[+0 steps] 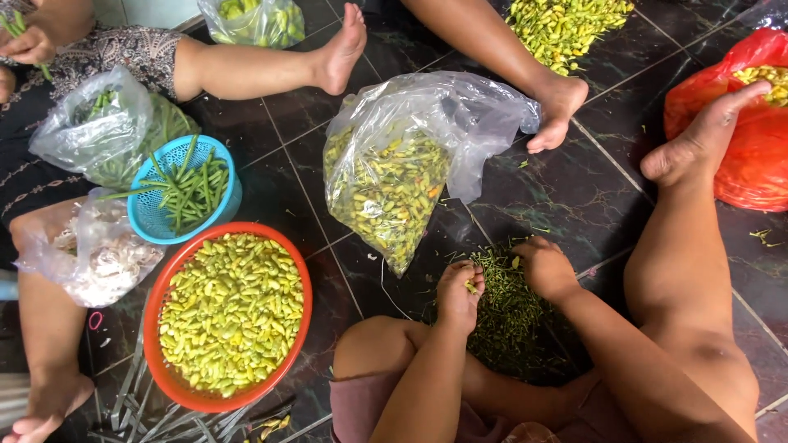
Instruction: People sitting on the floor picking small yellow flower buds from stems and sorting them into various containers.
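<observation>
- Here, the person sits on the dark marble-patterned tile floor (574,189), knees spread, so both hands work in the gap between the legs, at 6 o'clock of the view.
- Left hand (458,294): fingers curled shut, pinching a small yellow-green chilli (472,286) at the fingertips. Held close above the pile of green stems (505,308), likely so plucked stalks drop straight onto it.
- Right hand (545,267): fingers bent down, resting on the far edge of the stem pile, at 2 o'clock from the left hand. Cannot tell whether it grips anything; the fingertips are hidden.
- Clear plastic bag of unsorted chillies (390,184) lies open just beyond the hands at 11 o'clock, mouth turned towards the right, within easy reach for fresh stock.
- Orange basket (168,373) heaped with cleaned yellow-green chillies sits at 9 o'clock from the left hand, near the left knee, a short toss away.
- Blue basket (144,217) with green beans touches the orange one at its 11 o'clock edge; clear bags of greens (78,127) and of pale shreds (98,254) are beside it, serving another person whose hand (29,45) holds greens at top left.
- Red plastic bag (751,156) with more chillies at 2 o'clock, beside the person's own right foot (698,139).
- Loose chilli heap (566,29) at 12 o'clock, by a co-worker's foot (558,111).
</observation>
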